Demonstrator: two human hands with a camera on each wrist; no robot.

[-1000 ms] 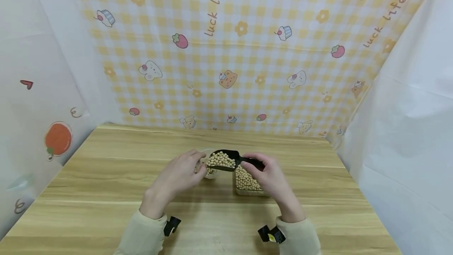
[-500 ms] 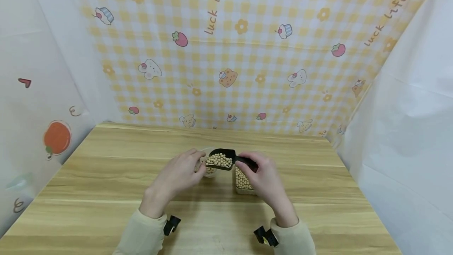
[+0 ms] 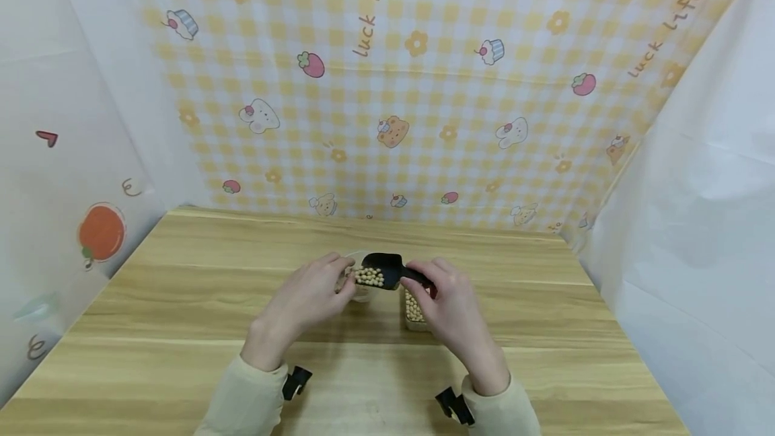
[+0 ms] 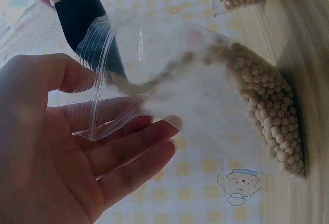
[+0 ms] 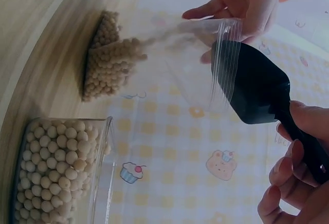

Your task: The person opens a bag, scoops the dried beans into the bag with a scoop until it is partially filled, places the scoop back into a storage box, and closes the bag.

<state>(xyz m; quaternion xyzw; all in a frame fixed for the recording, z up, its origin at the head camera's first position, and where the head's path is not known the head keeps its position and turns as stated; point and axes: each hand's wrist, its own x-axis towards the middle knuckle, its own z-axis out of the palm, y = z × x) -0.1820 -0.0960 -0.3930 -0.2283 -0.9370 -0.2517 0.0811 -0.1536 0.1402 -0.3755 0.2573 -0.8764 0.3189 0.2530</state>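
Sleeves: pale, a black device [image 3: 297, 383] at each cuff.
Right hand [image 3: 457, 308]: thumb and fingers gripping the scoop's handle.
Left hand [image 3: 305, 295]: holding the bag's mouth between thumb and fingers.
Box [image 5: 106, 157]: clear, standing on the table below the right hand, filled with beans.
Scoop [image 3: 393, 271]: black, between the hands; long axis crosswise, handle to the person's right, tip to the left, tilted down into the bag's mouth.
Bag [image 4: 195, 111]: clear, long axis roughly upright, mouth up, base on the table left of the box.
Beans [image 4: 272, 116]: piled in the bag's bottom; more on the scoop near its tip, a blurred stream falling between.
Table [image 3: 181, 288]: wood-grained.
Cloth [image 3: 448, 99]: yellow check, cartoon prints; "luck life" reads twice, letters turned sideways.
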